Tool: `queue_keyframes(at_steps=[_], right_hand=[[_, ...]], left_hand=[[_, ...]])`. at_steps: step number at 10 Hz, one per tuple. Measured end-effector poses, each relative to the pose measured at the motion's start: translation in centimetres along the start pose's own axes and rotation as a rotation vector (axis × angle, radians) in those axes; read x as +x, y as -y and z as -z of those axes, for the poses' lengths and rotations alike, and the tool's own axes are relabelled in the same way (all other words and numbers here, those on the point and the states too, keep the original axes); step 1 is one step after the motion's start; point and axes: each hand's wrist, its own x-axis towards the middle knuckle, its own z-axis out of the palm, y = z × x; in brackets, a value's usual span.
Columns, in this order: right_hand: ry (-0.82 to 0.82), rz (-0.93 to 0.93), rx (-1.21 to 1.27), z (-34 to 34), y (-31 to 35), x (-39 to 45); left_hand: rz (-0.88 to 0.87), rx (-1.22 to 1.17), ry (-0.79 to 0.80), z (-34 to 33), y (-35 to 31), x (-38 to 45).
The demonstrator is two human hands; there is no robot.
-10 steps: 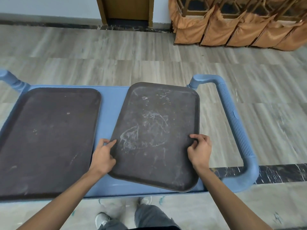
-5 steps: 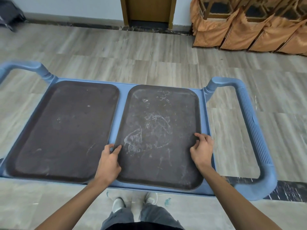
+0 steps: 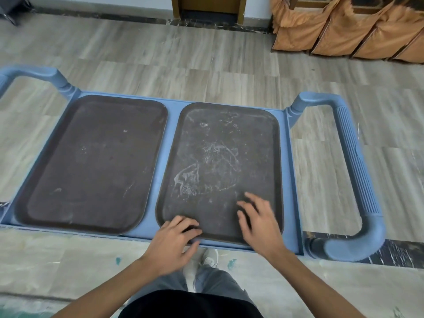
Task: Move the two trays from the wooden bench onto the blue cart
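Two dark brown trays lie flat side by side on the blue cart (image 3: 171, 125). The left tray (image 3: 91, 161) is fairly plain. The right tray (image 3: 220, 157) is scuffed with white scratches. My left hand (image 3: 174, 242) hovers over the right tray's near left corner, fingers spread, holding nothing. My right hand (image 3: 259, 219) is above that tray's near right part, fingers apart and blurred. The wooden bench is out of view.
The cart has a blue handle loop at the right end (image 3: 353, 171) and another at the left end (image 3: 34, 75). Orange-covered chairs (image 3: 344, 26) stand at the back right by a wooden door (image 3: 208, 5). My feet (image 3: 206, 260) are just below the cart's near edge.
The right tray went from skewed to square on the cart beside the left one. Both hands let go of its side edges and drew back toward its near edge.
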Motion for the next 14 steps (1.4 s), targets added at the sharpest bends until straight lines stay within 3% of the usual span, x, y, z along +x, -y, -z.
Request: queue_keyframes(at_steps=[2, 6, 11, 12, 13, 14], right_hand=[[0.145, 0.131, 0.035, -1.1, 3.8, -5.3], [0.010, 0.006, 0.034, -2.0, 5.3, -7.4], [-0.065, -0.096, 0.023, -2.9, 6.6, -8.3], [0.006, -0.094, -0.074, -2.3, 7.4, -8.3], [0.202, -0.083, -0.195, -1.1, 7.9, -7.2], [0.259, -0.123, -0.260, 1.2, 8.6, -6.4]], left_hand=[[-0.010, 0.006, 0.010, -0.1, -0.1, -1.2], [-0.006, 0.008, -0.133, -0.6, -1.4, -2.2], [0.068, 0.019, -0.025, -1.8, -1.2, -2.4], [0.082, 0.005, -0.019, -1.9, -1.5, -3.2], [0.031, 0.030, 0.087, -1.5, -0.9, -3.9], [0.038, 0.072, 0.136, 0.4, -0.4, -4.3]])
